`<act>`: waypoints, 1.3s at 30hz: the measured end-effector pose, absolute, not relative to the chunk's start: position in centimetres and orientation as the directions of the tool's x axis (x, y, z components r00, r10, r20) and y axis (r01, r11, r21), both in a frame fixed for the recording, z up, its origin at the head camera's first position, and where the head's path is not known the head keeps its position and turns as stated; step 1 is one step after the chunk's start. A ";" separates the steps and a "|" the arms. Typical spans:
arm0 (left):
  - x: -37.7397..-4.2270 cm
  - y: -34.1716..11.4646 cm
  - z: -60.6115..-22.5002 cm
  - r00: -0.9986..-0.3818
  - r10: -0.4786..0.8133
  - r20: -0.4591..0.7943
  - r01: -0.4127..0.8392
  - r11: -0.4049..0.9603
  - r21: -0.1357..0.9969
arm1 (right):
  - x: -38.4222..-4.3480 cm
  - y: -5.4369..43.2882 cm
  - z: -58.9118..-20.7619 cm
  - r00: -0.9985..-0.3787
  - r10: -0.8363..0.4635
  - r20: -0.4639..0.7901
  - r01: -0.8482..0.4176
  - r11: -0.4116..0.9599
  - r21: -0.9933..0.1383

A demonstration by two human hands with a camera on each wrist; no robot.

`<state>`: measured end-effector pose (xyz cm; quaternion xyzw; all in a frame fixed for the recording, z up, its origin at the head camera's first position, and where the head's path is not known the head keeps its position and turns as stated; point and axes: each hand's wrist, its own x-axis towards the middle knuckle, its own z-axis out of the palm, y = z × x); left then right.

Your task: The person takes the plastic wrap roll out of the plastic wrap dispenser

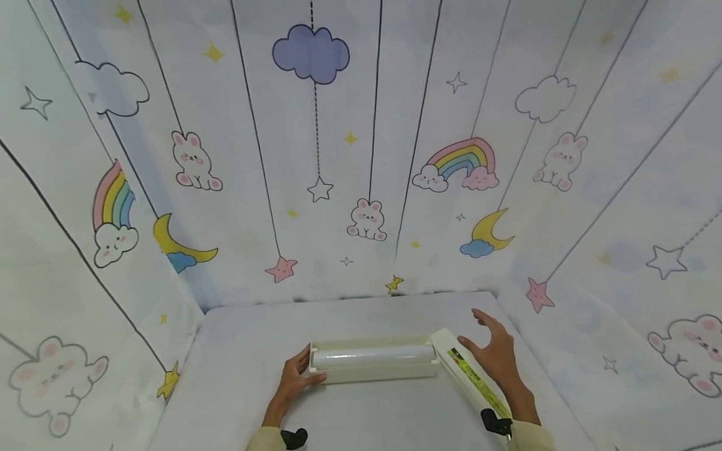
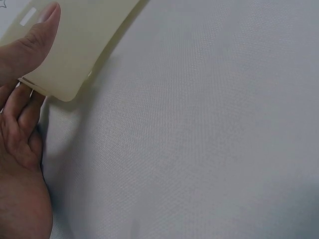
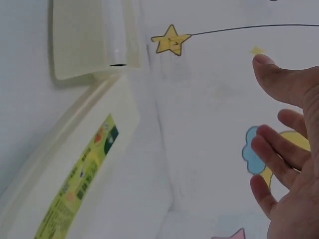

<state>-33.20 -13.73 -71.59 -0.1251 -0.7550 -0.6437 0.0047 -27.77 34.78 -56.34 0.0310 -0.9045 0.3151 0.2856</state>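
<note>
A cream cling film dispenser box [image 1: 383, 374] lies lidless on the white surface, with a shiny roll of cling film [image 1: 372, 356] inside. My left hand [image 1: 294, 373] grips its left end, thumb on the front wall and fingers around the end. Up close in the left wrist view, the thumb lies over the box's corner [image 2: 70, 55]. The long cream lid [image 1: 459, 360], with a yellow-green label [image 1: 474, 376], slants at the box's right end. My right hand [image 1: 496, 354] hovers by the lid with fingers spread, holding nothing; in the right wrist view they stand apart from it.
White cloth [image 1: 237, 351] covers the work surface. Fabric walls [image 1: 316, 238] printed with bunnies, stars, clouds and rainbows rise at the back and on both sides.
</note>
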 end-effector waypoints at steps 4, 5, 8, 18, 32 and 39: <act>-33.2 -13.7 -71.6 -0.981 0.166 0.104 0.125 0.122 0.985 | -28.9 33.8 -55.4 -0.852 0.079 0.517 -0.286 0.757 -0.588; -33.2 -13.7 -71.6 -0.981 0.161 0.108 0.128 0.124 0.984 | -29.2 33.5 -55.2 -0.857 0.073 0.511 -0.291 0.750 -0.594; -33.3 -13.6 -71.6 -0.980 0.159 0.123 0.144 0.130 0.981 | -29.9 33.0 -54.8 -0.858 0.054 0.511 -0.311 0.737 -0.600; -33.4 -13.4 -71.4 -0.980 0.165 0.115 0.133 0.108 0.985 | -31.6 31.4 -54.4 -0.860 -0.084 0.504 -0.395 0.735 -0.552; -33.6 -13.8 -72.1 -0.968 0.169 0.185 0.210 0.142 0.967 | -32.6 29.4 -58.4 -0.875 -0.277 0.397 -0.460 0.733 -0.502; -33.8 -13.9 -72.8 -0.951 0.185 0.247 0.274 0.139 0.952 | -33.4 29.3 -60.5 -0.948 -0.272 0.164 -0.316 0.760 -0.568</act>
